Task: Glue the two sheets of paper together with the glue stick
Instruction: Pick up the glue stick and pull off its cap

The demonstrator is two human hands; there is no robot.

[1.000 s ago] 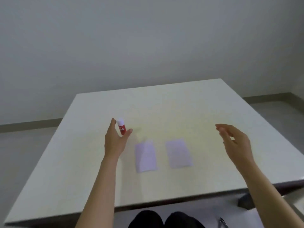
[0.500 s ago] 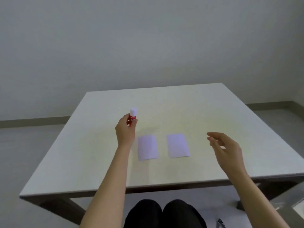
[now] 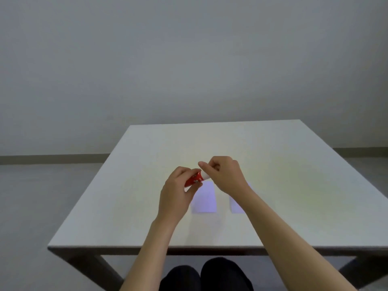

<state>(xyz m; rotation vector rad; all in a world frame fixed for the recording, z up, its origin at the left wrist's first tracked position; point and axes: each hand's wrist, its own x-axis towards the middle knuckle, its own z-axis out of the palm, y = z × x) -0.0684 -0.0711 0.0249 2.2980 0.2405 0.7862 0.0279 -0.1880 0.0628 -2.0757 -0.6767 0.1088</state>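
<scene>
The red glue stick (image 3: 194,179) with a white cap is held above the white table (image 3: 294,185), tilted with its cap up and to the right. My left hand (image 3: 178,192) grips its red body. My right hand (image 3: 222,175) is closed around the white cap end. Beneath the hands lie two small pale lilac sheets of paper, side by side and apart: the left sheet (image 3: 205,198) is mostly visible, while the right sheet (image 3: 236,204) is largely hidden by my right forearm.
The table stands against a plain grey wall with grey floor around it. My dark-clothed knees (image 3: 205,274) show under the near table edge. Bare tabletop extends left, right and behind the sheets.
My left hand lifted the glue stick off the table and brought it toward the middle. My right hand moved in from the right and closed on the cap.
</scene>
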